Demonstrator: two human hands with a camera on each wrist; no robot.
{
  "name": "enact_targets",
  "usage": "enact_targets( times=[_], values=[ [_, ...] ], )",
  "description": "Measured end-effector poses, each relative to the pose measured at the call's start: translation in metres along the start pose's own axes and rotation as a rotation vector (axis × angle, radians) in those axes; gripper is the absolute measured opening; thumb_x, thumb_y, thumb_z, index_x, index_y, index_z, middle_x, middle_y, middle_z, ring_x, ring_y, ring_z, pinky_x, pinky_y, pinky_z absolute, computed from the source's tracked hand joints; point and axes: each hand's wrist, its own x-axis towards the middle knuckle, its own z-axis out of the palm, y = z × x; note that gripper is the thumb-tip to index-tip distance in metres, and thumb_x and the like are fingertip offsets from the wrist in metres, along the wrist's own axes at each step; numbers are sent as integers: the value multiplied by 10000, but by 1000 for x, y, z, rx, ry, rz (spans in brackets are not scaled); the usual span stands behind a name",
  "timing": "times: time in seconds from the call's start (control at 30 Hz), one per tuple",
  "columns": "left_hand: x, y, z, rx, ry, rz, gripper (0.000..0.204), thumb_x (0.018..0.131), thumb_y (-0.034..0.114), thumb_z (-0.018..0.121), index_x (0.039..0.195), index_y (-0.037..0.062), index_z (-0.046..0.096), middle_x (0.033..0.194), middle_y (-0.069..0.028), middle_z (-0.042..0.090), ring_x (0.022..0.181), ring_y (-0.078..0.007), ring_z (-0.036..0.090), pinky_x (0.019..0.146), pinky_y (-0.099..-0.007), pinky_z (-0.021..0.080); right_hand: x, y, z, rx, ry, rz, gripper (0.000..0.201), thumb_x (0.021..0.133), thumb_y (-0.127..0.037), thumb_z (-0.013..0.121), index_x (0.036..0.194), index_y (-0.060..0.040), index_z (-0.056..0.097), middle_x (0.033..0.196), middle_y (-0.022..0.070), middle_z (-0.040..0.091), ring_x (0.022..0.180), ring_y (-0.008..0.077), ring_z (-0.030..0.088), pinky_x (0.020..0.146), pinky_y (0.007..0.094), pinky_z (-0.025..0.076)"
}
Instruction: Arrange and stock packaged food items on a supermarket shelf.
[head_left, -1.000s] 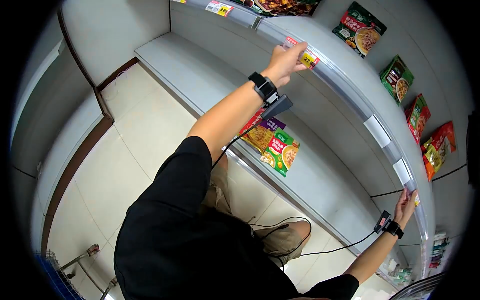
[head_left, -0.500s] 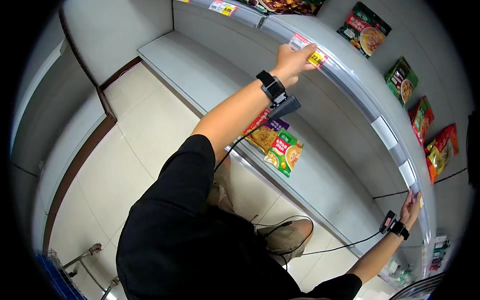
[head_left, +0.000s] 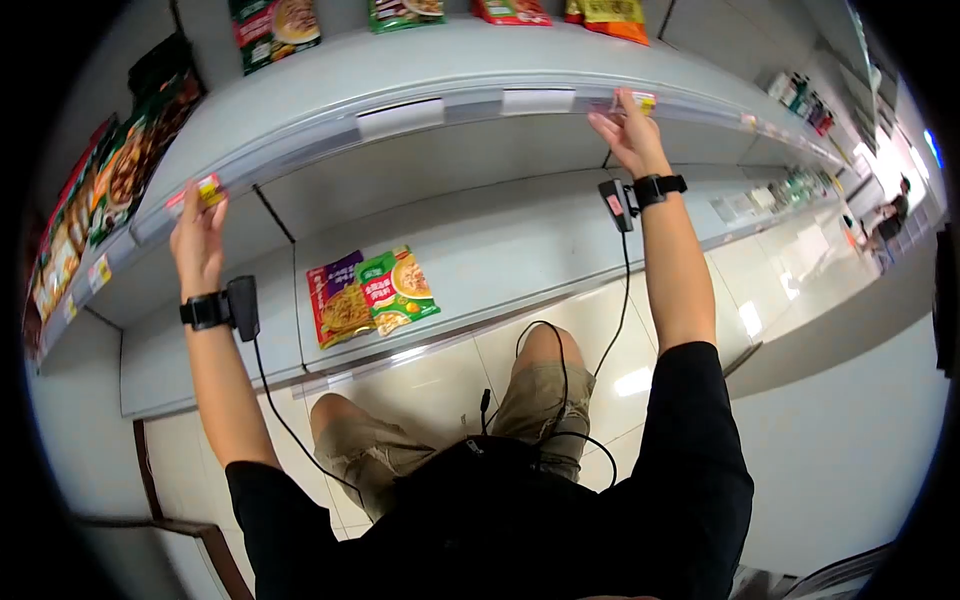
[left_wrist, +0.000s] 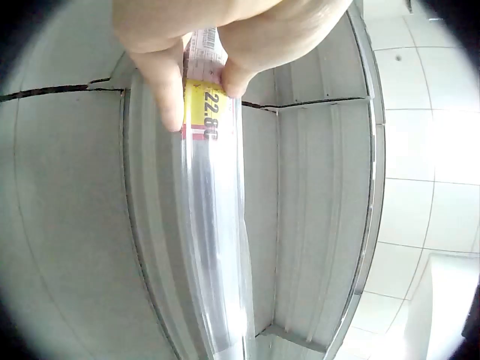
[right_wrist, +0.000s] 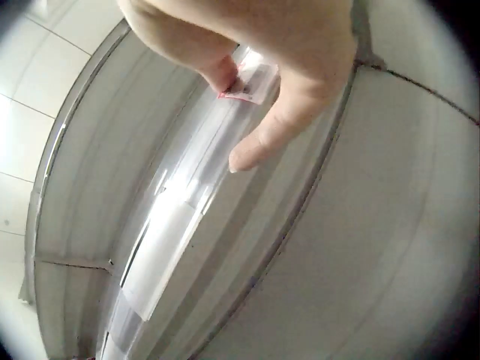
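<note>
With thumb and finger on either side of the clear label strip (left_wrist: 217, 202), my left hand (head_left: 198, 240) pinches a red-and-yellow price tag (left_wrist: 201, 105) reading 22.8 along the shelf's front edge. Farther right on the same strip, my right hand (head_left: 637, 140) holds another price tag (right_wrist: 256, 84) between thumb and a stretched finger. Part of that tag is hidden by the hand. Between the hands, two blank white labels (head_left: 400, 118) sit in the strip.
Below on the lower shelf (head_left: 500, 255) lie a green seasoning packet (head_left: 398, 290) and a red-purple packet (head_left: 340, 300), overlapping. More packets (head_left: 275, 30) stand on the upper shelf. Black cables (head_left: 300, 430) run from both wrists past the knees.
The head view has swung to the right, so the shelf edge now runs across the top. Both hands stay at the same tags on the strip.
</note>
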Motion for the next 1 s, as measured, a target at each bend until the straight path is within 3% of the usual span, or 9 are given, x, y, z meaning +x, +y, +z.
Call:
enact_targets(
  times=[0.2, 0.27, 0.4, 0.53, 0.63, 0.7, 0.8, 1.0],
  values=[
    [12, 0, -14, -24, -44, -39, 288, 850, 184, 619, 1059, -9, 578, 975, -81, 596, 907, -158, 583, 858, -334, 501, 26, -21, -13, 11, 54, -70, 351, 875, -154, 564, 1113, 60, 421, 1026, 124, 502, 880, 336, 579, 763, 442, 557],
    [11, -1, -11, -1, 28, -45, 309, 852, 190, 616, 1083, -10, 570, 997, -80, 590, 918, -153, 577, 857, -325, 500, 27, -22, -11, -58, 98, -24, 423, 886, -239, 548, 1153, 49, 391, 1057, 151, 508, 904, 335, 582, 751, 444, 553],
    [13, -3, -13, 16, -28, -23, 350, 847, 217, 625, 1115, 2, 557, 996, -63, 582, 926, -136, 565, 840, -268, 500, 16, -33, 6, -218, 187, 34, 493, 890, -349, 518, 1195, 9, 369, 1108, 187, 502, 942, 341, 576, 741, 480, 534],
    [16, -3, -15, 17, -12, -26, 359, 847, 224, 625, 1116, 1, 545, 1010, -65, 580, 940, -138, 562, 857, -271, 493, 38, -23, -2, 0, 20, -8, 564, 864, -458, 512, 1214, -42, 362, 1145, 192, 504, 941, 358, 580, 768, 533, 493],
    [20, -5, -20, 27, -17, -30, 356, 844, 234, 628, 1099, 0, 546, 1001, -67, 582, 929, -139, 567, 861, -276, 492, 53, -16, -8, 46, 15, -79, 527, 856, -457, 519, 1152, -33, 413, 1052, 170, 555, 845, 333, 609, 711, 500, 520],
    [20, -5, -22, 28, -25, -9, 332, 843, 242, 630, 1059, -2, 565, 968, -63, 590, 890, -138, 578, 846, -280, 498, 57, -19, -8, -133, 92, -57, 431, 860, -391, 525, 1078, -24, 459, 932, 152, 589, 754, 299, 616, 623, 461, 541],
    [14, -3, -17, 11, -23, -16, 343, 840, 255, 633, 1057, -2, 565, 960, -62, 594, 882, -141, 583, 853, -286, 496, 47, -24, 4, -163, 167, -39, 368, 852, -331, 520, 1028, -10, 481, 847, 139, 592, 670, 269, 605, 556, 433, 544],
    [14, -3, -18, 25, -33, -9, 317, 833, 253, 642, 991, -15, 583, 933, -70, 595, 834, -153, 597, 828, -297, 517, 41, -34, 8, -315, 178, 39, 346, 835, -273, 501, 1023, 12, 452, 822, 146, 564, 660, 290, 598, 545, 434, 549]
  ],
)
